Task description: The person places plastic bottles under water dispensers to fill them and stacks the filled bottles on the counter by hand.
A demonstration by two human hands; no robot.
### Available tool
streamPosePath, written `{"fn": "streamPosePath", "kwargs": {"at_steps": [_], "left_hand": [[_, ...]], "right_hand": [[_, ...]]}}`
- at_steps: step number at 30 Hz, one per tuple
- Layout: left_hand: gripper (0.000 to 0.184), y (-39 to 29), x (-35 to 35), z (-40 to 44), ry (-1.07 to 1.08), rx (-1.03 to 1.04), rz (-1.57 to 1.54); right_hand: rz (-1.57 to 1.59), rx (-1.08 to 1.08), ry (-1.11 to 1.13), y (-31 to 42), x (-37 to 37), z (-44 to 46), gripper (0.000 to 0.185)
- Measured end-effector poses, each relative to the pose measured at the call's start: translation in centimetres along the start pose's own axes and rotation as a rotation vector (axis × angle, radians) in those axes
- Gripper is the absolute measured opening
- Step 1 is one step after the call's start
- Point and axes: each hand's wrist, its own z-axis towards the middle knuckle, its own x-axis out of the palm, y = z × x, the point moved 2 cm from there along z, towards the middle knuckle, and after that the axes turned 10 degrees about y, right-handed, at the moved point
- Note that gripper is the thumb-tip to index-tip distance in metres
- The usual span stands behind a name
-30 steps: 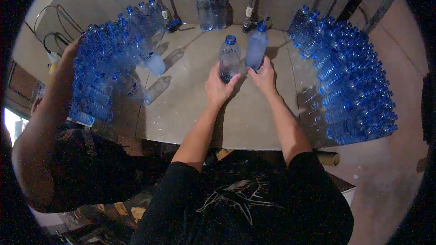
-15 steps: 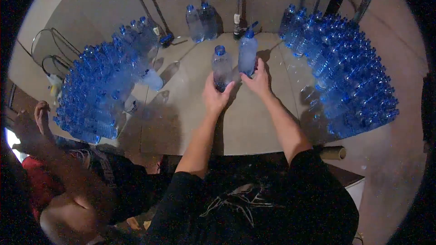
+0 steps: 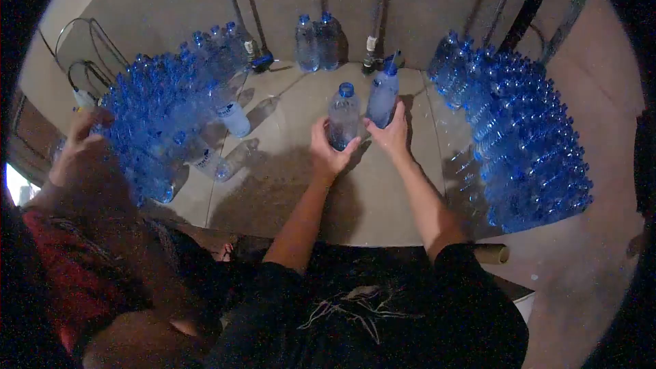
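Note:
In the middle of the table, my left hand (image 3: 333,154) is wrapped round the lower part of a clear plastic bottle (image 3: 344,113) with a blue neck. It stands upright and no separate cap can be made out on it. My right hand (image 3: 392,138) grips a second, cloudier plastic bottle (image 3: 382,98), tilted slightly to the right. A thin, straw-like thing shows at its blue top, too small to name. The two bottles are close together, the right one a little farther back.
Massed blue-topped bottles (image 3: 526,130) line the right side; another mass (image 3: 164,96) fills the left. Two bottles (image 3: 317,42) stand at the back wall near thin upright pipes (image 3: 380,14). Bottles (image 3: 234,119) lie at left. A co-worker's hand (image 3: 85,133) is by the left mass.
The camera view has shifted, moving the scene slightly down. My hands still hold the same two bottles. The co-worker's hand at left has moved up and toward the left bottles.

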Motion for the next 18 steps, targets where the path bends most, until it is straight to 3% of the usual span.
{"fn": "streamPosePath", "kwargs": {"at_steps": [3, 13, 18], "left_hand": [[0.080, 0.7, 0.1, 0.0, -0.026, 0.078, 0.041], [0.066, -0.5, -0.1, 0.0, -0.056, -0.016, 0.025], [0.075, -0.4, 0.5, 0.3, 0.102, -0.138, -0.130]], "right_hand": [[-0.059, 0.018, -0.022, 1.3, -0.4, -0.3, 0.097], [-0.069, 0.028, -0.033, -0.8, -0.1, -0.8, 0.078], [-0.003, 0.013, -0.039, -1.5, 0.3, -0.6, 0.079]]}}
